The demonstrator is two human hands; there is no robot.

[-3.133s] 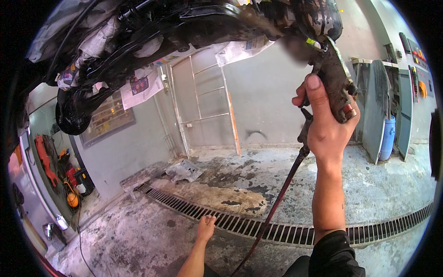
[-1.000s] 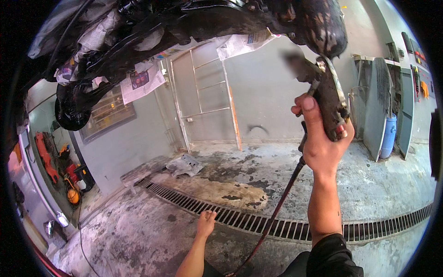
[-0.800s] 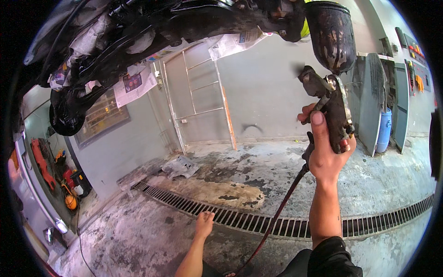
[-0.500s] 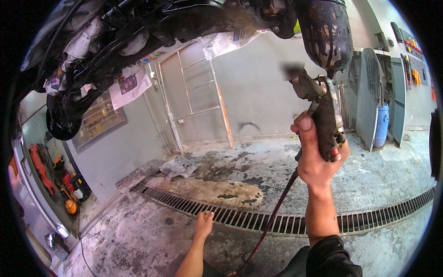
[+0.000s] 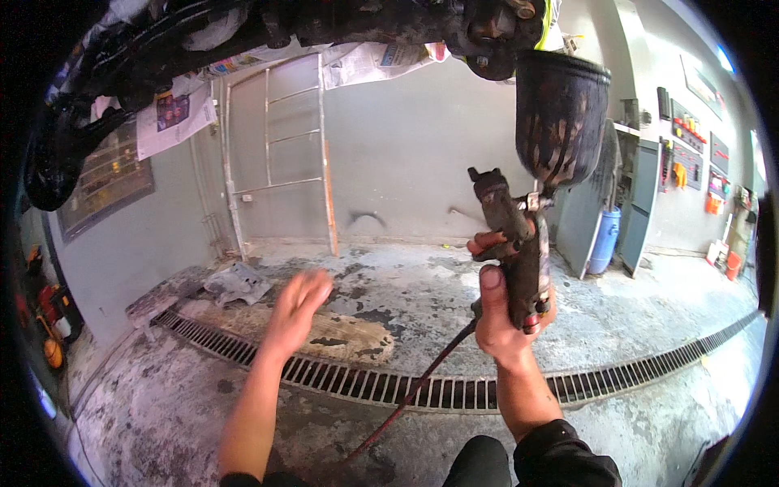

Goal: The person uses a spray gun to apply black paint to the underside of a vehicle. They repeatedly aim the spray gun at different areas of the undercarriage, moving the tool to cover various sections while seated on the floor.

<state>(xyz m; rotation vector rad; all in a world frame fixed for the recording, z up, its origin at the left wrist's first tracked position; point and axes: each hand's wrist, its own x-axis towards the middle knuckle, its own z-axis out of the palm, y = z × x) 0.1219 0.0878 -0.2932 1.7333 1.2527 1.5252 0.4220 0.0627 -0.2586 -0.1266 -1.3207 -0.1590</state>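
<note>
Spray gun (image 5: 529,272) held nearly upright in the right grip (image 5: 513,321).
The right grip is wrapped around the gun's handle, thumb up its side, and is by far the nearer hand; the gun's long axis rises from it, leaning slightly left, with the dark cup (image 5: 561,122) above and to the right. The left grip (image 5: 296,312) hangs well to the left, apparently empty, too blurred to tell whether its fingers are spread or pressed together. Beyond, a hose (image 5: 438,361) crosses the drain grate (image 5: 389,385); black parts (image 5: 365,20) hang overhead, up and left of the gun. Since half a second ago, the left grip has risen, the gun sits lower in view, and the view has swung right.
</note>
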